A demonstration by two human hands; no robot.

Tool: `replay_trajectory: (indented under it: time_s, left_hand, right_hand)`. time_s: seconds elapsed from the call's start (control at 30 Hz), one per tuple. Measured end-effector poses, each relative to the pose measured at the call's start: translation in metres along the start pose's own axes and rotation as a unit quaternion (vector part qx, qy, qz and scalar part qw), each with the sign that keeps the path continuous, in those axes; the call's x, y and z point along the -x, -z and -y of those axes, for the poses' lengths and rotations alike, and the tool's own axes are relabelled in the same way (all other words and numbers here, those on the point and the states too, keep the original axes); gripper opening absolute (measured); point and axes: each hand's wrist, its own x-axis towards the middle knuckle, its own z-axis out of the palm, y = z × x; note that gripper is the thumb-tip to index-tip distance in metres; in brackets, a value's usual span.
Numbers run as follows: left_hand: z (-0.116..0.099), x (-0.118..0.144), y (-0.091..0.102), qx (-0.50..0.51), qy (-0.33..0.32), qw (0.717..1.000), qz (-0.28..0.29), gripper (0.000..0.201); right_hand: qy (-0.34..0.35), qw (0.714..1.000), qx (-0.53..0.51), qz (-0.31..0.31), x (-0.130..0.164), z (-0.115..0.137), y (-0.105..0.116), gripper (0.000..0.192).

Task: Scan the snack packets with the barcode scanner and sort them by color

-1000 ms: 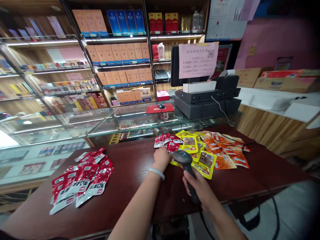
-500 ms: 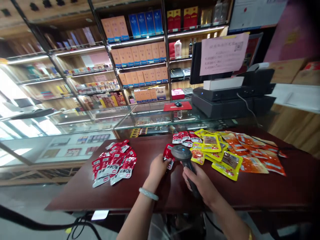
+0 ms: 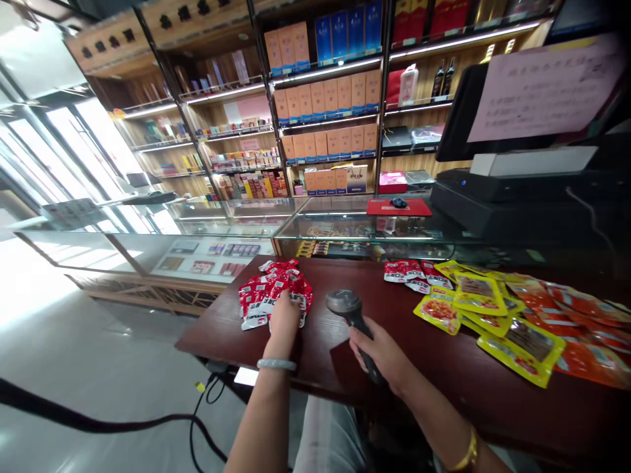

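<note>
In my right hand (image 3: 377, 348) is a dark handheld barcode scanner (image 3: 344, 303), its head raised over the wooden table and tilted to the left. My left hand (image 3: 286, 316) is at the pile of red-and-white snack packets (image 3: 263, 292) on the table's left side. Its fingers are closed at a packet (image 3: 302, 318) on the pile's near right edge, and the hand itself hides part of the grip. Several more red packets (image 3: 403, 270) lie right of the scanner. Beside them are yellow snack packets (image 3: 478, 295) and orange packets (image 3: 591, 351).
The dark red-brown table (image 3: 340, 276) adjoins a glass display counter (image 3: 335, 226). On the counter are a mouse (image 3: 399, 203) on a red mat and a monitor (image 3: 456, 125) bearing a pink paper. Shelves of boxes (image 3: 325, 98) line the back. A black cable (image 3: 123, 424) crosses at lower left.
My left hand has moved left with a red packet, from beside the scanner to the left pile. The scanner remains in my right hand. The view has turned left.
</note>
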Motion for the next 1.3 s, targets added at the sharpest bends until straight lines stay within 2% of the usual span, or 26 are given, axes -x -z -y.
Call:
replay_trajectory:
  time_s: [0.1, 0.17, 0.3, 0.37, 0.47, 0.63, 0.73, 0.8, 0.9, 1.0, 1.1, 1.2, 1.3]
  left_hand:
    - [0.017, -0.001, 0.009, -0.018, 0.009, 0.999, -0.025, 0.049]
    - [0.019, 0.004, 0.014, -0.031, 0.017, 0.998, -0.047, 0.056]
    - [-0.004, 0.017, 0.016, -0.033, 0.003, 0.996, -0.081, 0.058]
    - [-0.026, 0.024, 0.010, -0.025, -0.049, 0.996, -0.075, 0.054]
    - [-0.067, 0.037, -0.010, -0.001, -0.161, 0.986, -0.041, 0.046]
    - [-0.142, 0.052, -0.054, 0.041, -0.280, 0.956, 0.081, 0.036]
    - [-0.186, 0.043, -0.078, 0.013, -0.294, 0.951, 0.096, 0.034]
    - [-0.211, 0.032, -0.093, -0.026, -0.276, 0.959, 0.065, 0.036]
    - [-0.237, 0.012, -0.114, -0.088, -0.238, 0.967, 0.017, 0.054]
    - [-0.249, -0.007, -0.133, -0.126, -0.213, 0.969, 0.021, 0.067]
    - [-0.251, -0.018, -0.145, -0.134, -0.201, 0.970, 0.037, 0.069]
    - [-0.248, -0.019, -0.144, -0.119, -0.205, 0.970, 0.056, 0.060]
    - [-0.237, -0.012, -0.133, -0.069, -0.205, 0.971, 0.097, 0.042]
  right_hand:
    - [-0.003, 1.000, 0.007, 0.006, -0.006, -0.003, -0.006, 0.046]
    - [-0.002, 1.000, 0.005, 0.005, -0.007, -0.004, -0.005, 0.047]
    - [0.010, 1.000, -0.007, -0.008, -0.004, -0.004, 0.005, 0.045]
    - [0.016, 0.999, -0.015, -0.024, -0.001, -0.002, 0.012, 0.044]
    - [0.027, 0.998, -0.031, -0.049, 0.005, 0.004, 0.026, 0.044]
    - [0.042, 0.993, -0.054, -0.101, 0.024, 0.021, 0.063, 0.044]
    - [0.035, 0.987, -0.071, -0.143, 0.035, 0.027, 0.091, 0.045]
    - [0.035, 0.982, -0.076, -0.168, 0.039, 0.029, 0.110, 0.046]
    - [0.037, 0.978, -0.066, -0.192, 0.041, 0.030, 0.132, 0.047]
    - [0.034, 0.977, -0.061, -0.201, 0.040, 0.029, 0.145, 0.046]
    - [0.034, 0.976, -0.062, -0.207, 0.041, 0.026, 0.152, 0.045]
    - [0.029, 0.974, -0.066, -0.214, 0.041, 0.023, 0.154, 0.046]
    - [0.027, 0.976, -0.069, -0.204, 0.040, 0.022, 0.151, 0.046]
